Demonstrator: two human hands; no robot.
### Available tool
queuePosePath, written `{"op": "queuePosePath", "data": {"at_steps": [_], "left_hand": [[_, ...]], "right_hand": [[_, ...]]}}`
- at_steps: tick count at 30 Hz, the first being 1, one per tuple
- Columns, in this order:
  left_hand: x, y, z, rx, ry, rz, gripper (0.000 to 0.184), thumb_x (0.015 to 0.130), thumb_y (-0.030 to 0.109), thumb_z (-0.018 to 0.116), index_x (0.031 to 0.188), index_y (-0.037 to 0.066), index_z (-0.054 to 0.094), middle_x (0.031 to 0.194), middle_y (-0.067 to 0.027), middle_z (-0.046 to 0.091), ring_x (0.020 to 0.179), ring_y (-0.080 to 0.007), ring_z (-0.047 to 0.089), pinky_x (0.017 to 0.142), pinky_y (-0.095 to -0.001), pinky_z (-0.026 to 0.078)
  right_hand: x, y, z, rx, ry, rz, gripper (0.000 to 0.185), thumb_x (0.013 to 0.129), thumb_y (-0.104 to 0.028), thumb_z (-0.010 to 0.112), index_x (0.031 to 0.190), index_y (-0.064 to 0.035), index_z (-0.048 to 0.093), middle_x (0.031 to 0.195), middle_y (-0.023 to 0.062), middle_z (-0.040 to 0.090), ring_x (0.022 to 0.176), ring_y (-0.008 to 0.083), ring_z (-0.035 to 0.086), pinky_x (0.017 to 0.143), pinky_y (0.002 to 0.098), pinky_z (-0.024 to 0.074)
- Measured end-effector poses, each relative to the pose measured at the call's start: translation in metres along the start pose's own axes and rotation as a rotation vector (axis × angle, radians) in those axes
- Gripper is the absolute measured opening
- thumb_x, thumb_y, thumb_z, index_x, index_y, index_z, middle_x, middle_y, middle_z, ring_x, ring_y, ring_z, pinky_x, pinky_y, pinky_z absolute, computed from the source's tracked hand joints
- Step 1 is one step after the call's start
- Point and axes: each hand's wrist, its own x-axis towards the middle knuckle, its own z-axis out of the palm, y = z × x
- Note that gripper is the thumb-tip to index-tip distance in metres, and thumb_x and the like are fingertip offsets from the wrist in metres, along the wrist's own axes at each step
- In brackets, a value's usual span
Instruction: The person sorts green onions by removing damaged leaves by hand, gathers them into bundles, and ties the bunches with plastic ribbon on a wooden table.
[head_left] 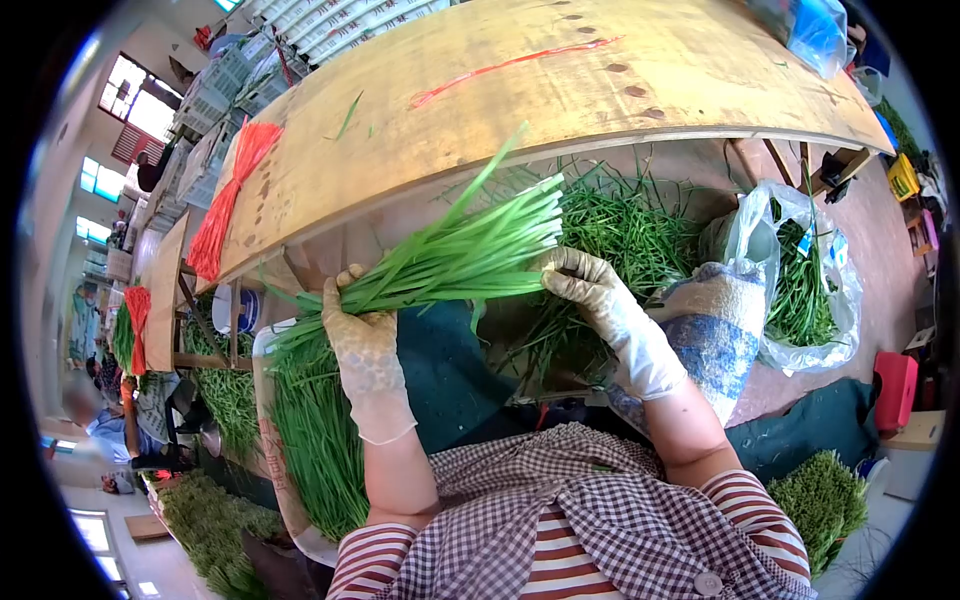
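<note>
A bunch of long green stalks (450, 262) with pale cut ends to the right is held between my two gloved hands, in front of the table's near edge. My left hand (358, 325) is wrapped round the leafy end of the bunch. At the pale ends, my right hand (585, 285) pinches the lower stalks between thumb and fingers. Both gloves are whitish and stained. Below my left hand stands a white crate (268, 400) filled with similar green stalks (315, 440).
The wooden table (480, 100) bears a red strand (515, 70) and a red tie bundle (235, 195). Loose greens (625, 225) lie beneath it. To the right are a woven sack (715, 320) and a plastic bag (850, 325) of greens. A person (110, 430) is at far left.
</note>
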Motion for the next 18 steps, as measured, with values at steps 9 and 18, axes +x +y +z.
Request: {"op": "queuePosePath", "data": {"at_steps": [9, 18], "left_hand": [[0.012, 0.017, -0.019, -0.014, 0.032, 0.184, 0.026, 0.097, 0.024, 0.042, 0.080, 0.010, 0.055, 0.087, -0.0064, 0.066, 0.086, -0.0221, 0.063, 0.085, -0.0464, 0.052], [0.021, 0.005, -0.028, -0.154, 0.128, -0.078, 0.021, 0.098, 0.020, 0.044, 0.099, 0.002, 0.054, 0.096, -0.0153, 0.065, 0.092, -0.0274, 0.065, 0.085, -0.0481, 0.054]], "right_hand": [[-0.007, -0.034, -0.106, -0.857, 0.638, 0.000, 0.016, 0.087, -0.022, 0.065, 0.093, -0.0081, 0.069, 0.091, 0.0037, 0.070, 0.090, 0.0162, 0.063, 0.084, 0.0304, 0.0480], [0.012, -0.044, -0.009, -1.281, 0.356, -0.988, 0.024, 0.064, -0.013, 0.079, 0.086, -0.0168, 0.070, 0.089, 0.0025, 0.067, 0.090, 0.0210, 0.064, 0.079, 0.0356, 0.0495]]}}
